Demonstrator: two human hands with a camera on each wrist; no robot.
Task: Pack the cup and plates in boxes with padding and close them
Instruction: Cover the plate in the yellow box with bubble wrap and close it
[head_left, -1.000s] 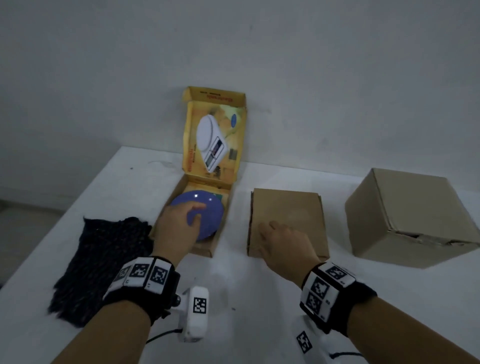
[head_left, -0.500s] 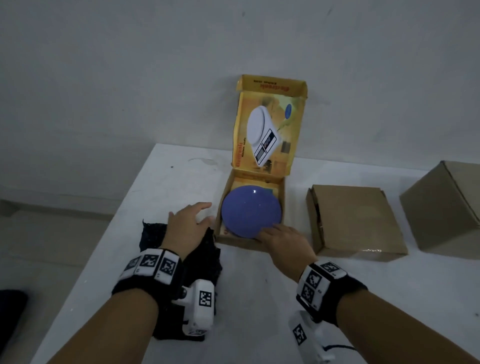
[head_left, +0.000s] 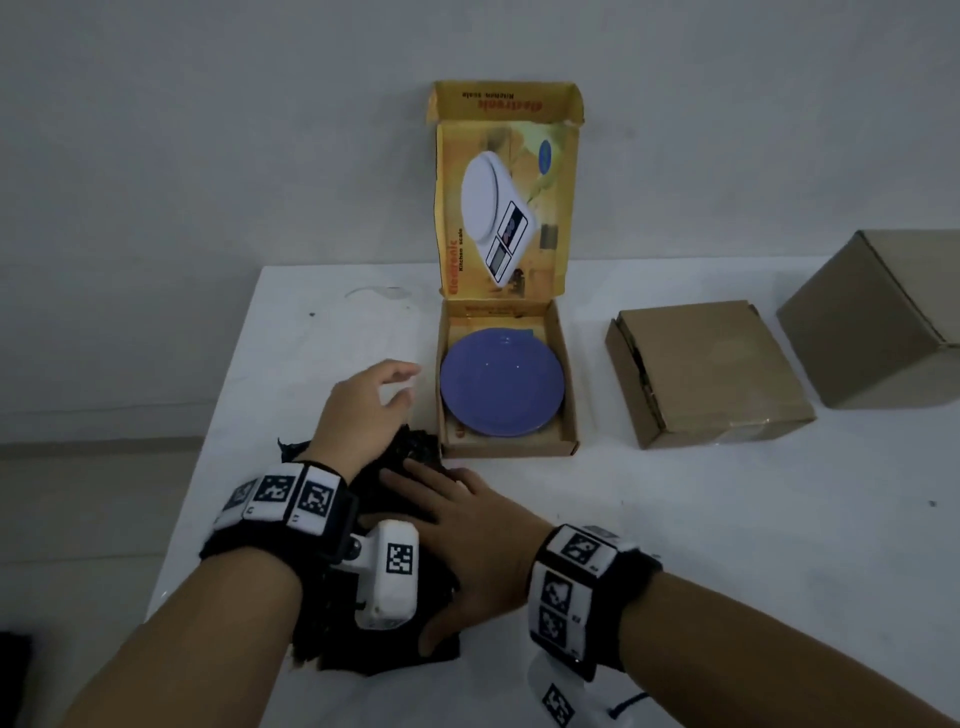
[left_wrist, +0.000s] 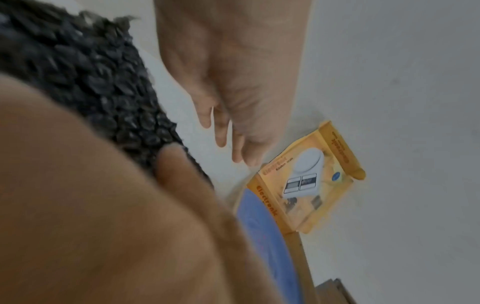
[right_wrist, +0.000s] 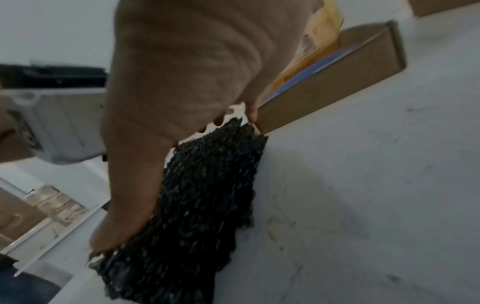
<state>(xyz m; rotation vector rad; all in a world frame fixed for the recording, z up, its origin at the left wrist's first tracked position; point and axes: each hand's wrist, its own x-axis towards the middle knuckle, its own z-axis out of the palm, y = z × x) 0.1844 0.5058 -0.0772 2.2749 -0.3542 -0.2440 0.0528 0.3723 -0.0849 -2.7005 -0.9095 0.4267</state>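
Note:
A blue plate (head_left: 501, 384) lies flat inside the open yellow kitchen-scale box (head_left: 569, 415), whose lid (head_left: 506, 208) stands up against the wall. Black knobbly padding (head_left: 363, 649) lies on the table just left of and in front of the box. My right hand (head_left: 467, 530) rests flat on the padding, fingers stretched toward the box's near corner. My left hand (head_left: 384, 395) hovers with relaxed fingers over the padding's far edge, beside the box's left wall, holding nothing. The right wrist view shows the padding (right_wrist: 202, 195) under my palm. No cup is in view.
A flat closed brown cardboard box (head_left: 711, 369) sits right of the yellow box, and a larger closed brown box (head_left: 893, 322) stands at the far right. The white table (head_left: 675, 545) ends at its left edge (head_left: 208, 467) near the padding. A wall is right behind.
My left hand came off the plate and moved left over the padding. My right hand left the flat brown box, passed the plate's near rim and now lies on the padding.

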